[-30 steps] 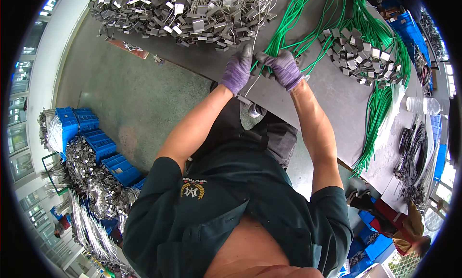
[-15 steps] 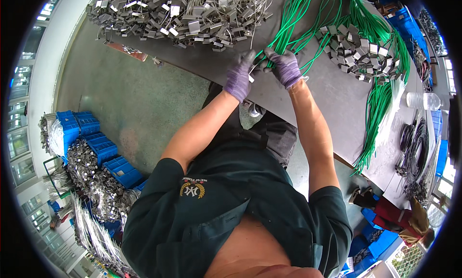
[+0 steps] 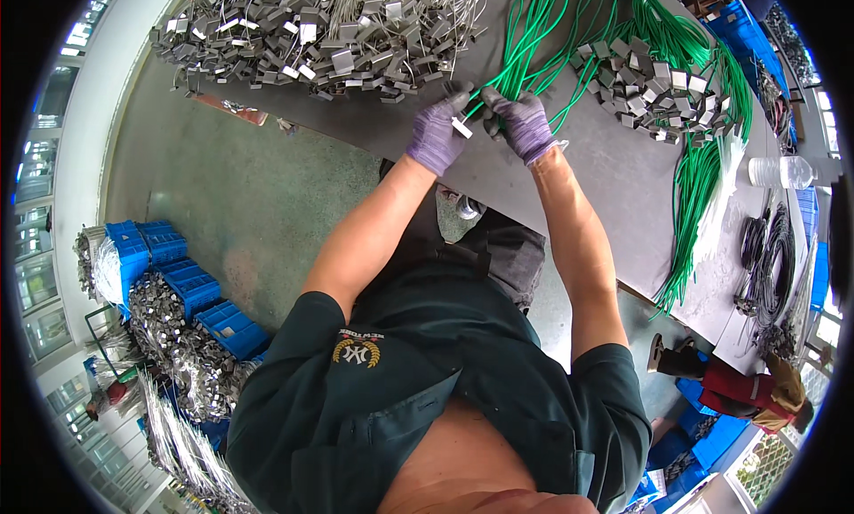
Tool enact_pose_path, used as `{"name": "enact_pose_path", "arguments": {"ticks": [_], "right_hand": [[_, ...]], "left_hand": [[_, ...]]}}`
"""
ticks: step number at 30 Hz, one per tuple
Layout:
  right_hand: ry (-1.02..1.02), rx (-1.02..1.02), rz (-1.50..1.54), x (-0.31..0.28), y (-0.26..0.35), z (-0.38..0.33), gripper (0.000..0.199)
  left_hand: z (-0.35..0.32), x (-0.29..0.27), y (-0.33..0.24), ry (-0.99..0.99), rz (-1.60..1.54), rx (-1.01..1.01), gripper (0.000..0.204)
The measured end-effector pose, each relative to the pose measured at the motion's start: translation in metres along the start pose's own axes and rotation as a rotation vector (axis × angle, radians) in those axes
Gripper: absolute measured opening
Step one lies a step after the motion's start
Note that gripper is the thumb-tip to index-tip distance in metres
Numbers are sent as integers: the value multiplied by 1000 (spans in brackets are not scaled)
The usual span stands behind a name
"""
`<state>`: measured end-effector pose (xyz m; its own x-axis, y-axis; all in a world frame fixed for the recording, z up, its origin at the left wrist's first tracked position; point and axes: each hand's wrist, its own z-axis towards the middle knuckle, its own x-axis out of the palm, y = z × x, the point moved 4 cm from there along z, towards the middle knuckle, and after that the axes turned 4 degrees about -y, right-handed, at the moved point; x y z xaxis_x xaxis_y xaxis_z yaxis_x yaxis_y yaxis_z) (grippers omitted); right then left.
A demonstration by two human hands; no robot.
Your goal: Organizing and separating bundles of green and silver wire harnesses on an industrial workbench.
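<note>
Head cam looking down at my bench (image 3: pixel 498 180): big heap of metal clips (image 3: pixel 302 34) on the left, then my gloved left hand (image 3: pixel 438 133) pinching a small clip (image 3: pixel 461 127). Right beside it my right hand (image 3: pixel 525 123) is closed around a green cable (image 3: pixel 520 43). Second clip pile (image 3: pixel 649 78) sits further right.

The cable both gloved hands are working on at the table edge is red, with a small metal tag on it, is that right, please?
Not quite: the head view shows the cable is green, not red. Both gloved hands, left hand and right hand, do hold it, with a small metal tag between them.
</note>
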<state>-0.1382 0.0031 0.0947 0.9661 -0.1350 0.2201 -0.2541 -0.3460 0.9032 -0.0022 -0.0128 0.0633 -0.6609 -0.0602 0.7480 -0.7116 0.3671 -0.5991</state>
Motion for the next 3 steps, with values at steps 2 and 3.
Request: {"name": "enact_pose_path", "arguments": {"ticks": [2, 3], "right_hand": [[12, -6, -59, -5, 5, 0, 23], [18, -7, -87, -8, 7, 4, 23]], "left_hand": [[1, -1, -2, 105, 195, -25, 17], [-2, 5, -9, 112, 341, -2, 21]]}}
